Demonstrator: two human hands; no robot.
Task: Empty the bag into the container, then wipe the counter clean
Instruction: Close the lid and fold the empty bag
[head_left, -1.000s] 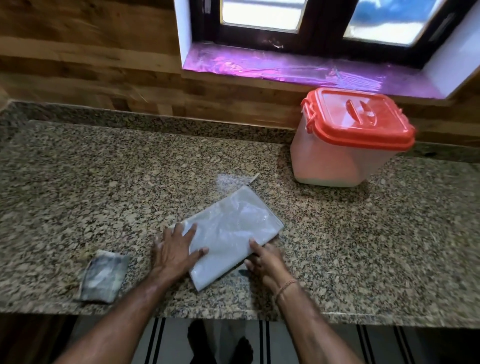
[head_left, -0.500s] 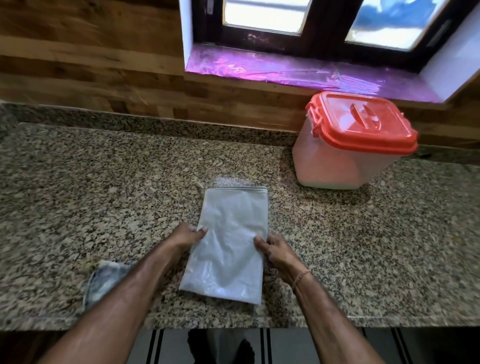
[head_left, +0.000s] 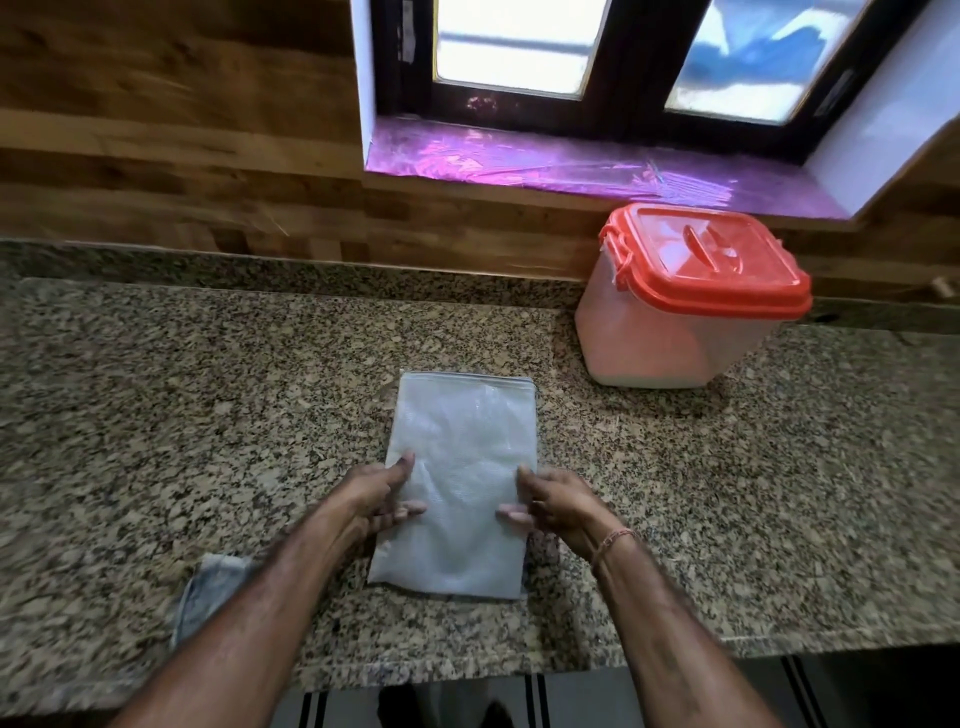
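A flat, translucent white zip bag (head_left: 460, 441) lies on the granite counter (head_left: 182, 415), its zip edge toward the wall. My left hand (head_left: 376, 493) holds the bag's left edge, thumb and fingertips on top of the plastic. My right hand (head_left: 553, 501) holds the right edge the same way. The container (head_left: 670, 343), clear plastic with a closed orange lid (head_left: 711, 260), stands at the back right, apart from the bag. A folded grey cloth (head_left: 208, 587) lies near the front edge, partly hidden under my left forearm.
A wooden wall and a window sill covered in purple film (head_left: 571, 166) run behind the counter. The counter's front edge (head_left: 467, 670) is just below my forearms. A faint pale dusting (head_left: 387, 389) shows by the bag's far left corner.
The bag has turned from lying diagonally to lying square with the counter. Both hands have shifted from its near end to its two side edges.
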